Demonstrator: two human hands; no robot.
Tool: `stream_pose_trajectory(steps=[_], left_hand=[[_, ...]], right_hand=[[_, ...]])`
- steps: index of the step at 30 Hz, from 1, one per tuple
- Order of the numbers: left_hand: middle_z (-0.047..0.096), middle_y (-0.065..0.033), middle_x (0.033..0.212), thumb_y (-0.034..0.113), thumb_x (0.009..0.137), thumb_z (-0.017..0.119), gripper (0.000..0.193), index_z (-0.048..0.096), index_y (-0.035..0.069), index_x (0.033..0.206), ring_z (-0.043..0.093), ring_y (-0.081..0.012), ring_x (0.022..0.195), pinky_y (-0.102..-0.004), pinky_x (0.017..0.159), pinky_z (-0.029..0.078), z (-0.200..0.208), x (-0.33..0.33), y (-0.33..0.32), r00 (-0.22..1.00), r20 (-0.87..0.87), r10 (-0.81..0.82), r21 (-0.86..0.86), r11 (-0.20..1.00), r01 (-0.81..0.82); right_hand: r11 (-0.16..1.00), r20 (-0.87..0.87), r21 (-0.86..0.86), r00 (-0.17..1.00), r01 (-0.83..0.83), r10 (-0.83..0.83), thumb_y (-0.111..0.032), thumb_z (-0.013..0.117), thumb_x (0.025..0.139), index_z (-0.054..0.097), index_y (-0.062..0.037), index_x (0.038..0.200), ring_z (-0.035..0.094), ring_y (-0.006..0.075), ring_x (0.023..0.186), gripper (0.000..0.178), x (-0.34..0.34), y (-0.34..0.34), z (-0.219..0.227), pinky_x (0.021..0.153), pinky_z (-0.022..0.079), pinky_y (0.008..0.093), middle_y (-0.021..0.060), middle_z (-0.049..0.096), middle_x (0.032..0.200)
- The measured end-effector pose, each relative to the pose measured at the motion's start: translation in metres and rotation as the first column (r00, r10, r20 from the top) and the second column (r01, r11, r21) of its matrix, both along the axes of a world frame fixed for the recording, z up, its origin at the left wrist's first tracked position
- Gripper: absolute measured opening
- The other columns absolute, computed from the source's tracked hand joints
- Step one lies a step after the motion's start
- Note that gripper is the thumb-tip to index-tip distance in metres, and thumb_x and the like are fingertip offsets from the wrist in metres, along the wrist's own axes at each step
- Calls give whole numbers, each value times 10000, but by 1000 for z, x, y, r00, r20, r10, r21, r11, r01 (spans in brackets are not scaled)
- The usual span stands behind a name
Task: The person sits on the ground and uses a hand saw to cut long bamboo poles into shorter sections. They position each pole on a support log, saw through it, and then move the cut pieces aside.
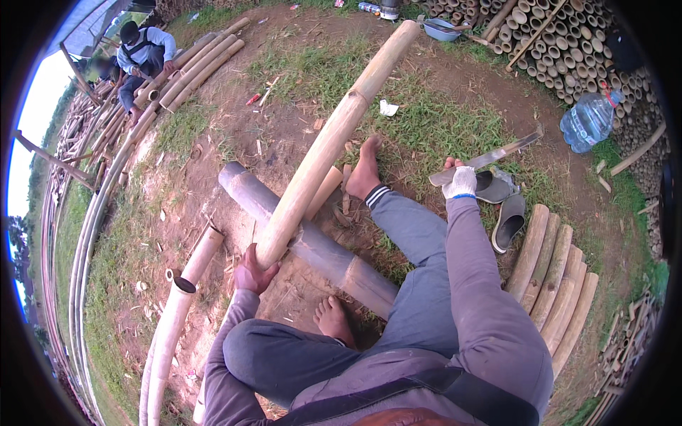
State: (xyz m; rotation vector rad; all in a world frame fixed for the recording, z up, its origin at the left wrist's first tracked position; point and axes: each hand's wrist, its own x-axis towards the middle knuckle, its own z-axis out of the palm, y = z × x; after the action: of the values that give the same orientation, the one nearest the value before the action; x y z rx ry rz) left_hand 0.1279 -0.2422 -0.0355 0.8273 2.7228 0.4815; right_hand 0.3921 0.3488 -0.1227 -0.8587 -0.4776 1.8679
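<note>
My left hand [253, 271], bare, grips the near end of a thick, pale bamboo pole [330, 138]. The pole slants up and away to the right and lies across a darker grey bamboo log [323, 254] on the ground. Out to the right, my right hand [460, 182] wears a white glove and is closed round a long machete [506, 150]. Its blade points away to the right, apart from the pole. Part of its grip is hidden under my fingers. A shorter bamboo piece [325, 192] shows behind the pole.
Grey shoes [509, 221] lie beside my right hand, with several cut bamboo lengths [554, 273] nearer me. A large water bottle [591, 121] and stacked bamboo [550, 42] stand at the far right. Bamboo tubes [174, 312] lie left; a person [145, 53] sits farther off by long poles.
</note>
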Motion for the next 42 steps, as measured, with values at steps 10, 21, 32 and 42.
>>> stream_pose_trajectory(steps=[10,21,32,42], left_hand=[[703,-278,1310,554,786,868,976,487,65,1541,731,-461,1121,-543,959,591,9,2,-11,998,30,50,-15,999,-50],[698,-278,1329,531,787,876,960,499,38,1519,714,-452,1170,-522,999,575,23,7,-6,999,31,31,-11,999,-30],[681,-282,1361,557,789,875,979,480,54,1530,705,-469,1181,-531,999,573,9,0,-17,1000,15,15,3,1000,-15],[666,-278,1378,552,799,874,968,485,50,1530,691,-462,1208,-530,1011,569,2,-1,-12,999,32,7,35,999,-9]], right_hand=[[982,380,22,910,-190,167,-554,759,973,651,-155,1105,487,133,438,434,-52,-186,141,413,383,311,-13,537,648],[939,638,195,764,-284,99,-347,824,985,659,-14,1026,548,168,628,374,-130,-252,141,595,463,381,41,613,778],[896,667,235,733,-377,134,-302,829,963,578,140,1360,742,335,1054,645,-165,-277,136,905,579,432,262,734,1214],[811,786,274,607,-516,120,-124,774,1005,166,7,1702,739,301,982,934,-213,-275,138,891,610,386,250,677,1280]])
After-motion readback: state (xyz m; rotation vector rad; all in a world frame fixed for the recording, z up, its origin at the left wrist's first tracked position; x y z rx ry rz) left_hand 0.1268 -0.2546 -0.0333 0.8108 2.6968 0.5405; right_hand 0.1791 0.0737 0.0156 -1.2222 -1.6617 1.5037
